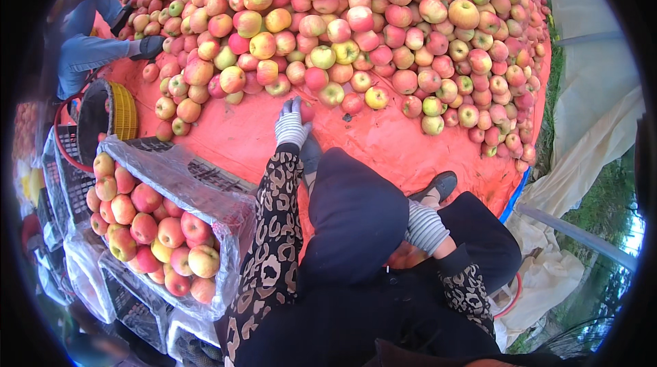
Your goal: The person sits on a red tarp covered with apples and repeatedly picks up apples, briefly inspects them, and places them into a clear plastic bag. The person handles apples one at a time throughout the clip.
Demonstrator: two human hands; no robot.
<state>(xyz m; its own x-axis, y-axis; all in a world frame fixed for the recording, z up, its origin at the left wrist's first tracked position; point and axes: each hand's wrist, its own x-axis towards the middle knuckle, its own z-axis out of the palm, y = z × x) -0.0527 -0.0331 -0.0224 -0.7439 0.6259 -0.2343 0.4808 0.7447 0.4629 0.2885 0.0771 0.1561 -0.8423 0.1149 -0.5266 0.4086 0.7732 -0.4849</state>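
Note:
My left hand (292, 127), in a grey-and-white striped glove, reaches to the near edge of a big apple heap (328, 31). Its fingers curl around a red apple (307, 112) low on the red sheet. Between my knees is my right hand (427, 227), in a matching glove; my dark-trousered leg hides its fingers. Just below it, partly covered by my clothes, are some reddish apples (406, 256). Whether the right hand touches them cannot be seen.
To my left stands a plastic-lined crate (229, 230) filled with apples. Beyond it are a yellow basket (123, 110) with a red handle and other lined crates. A person's jeans-clad leg (92, 55) is at the upper left. A metal pole (582, 238) lies at right.

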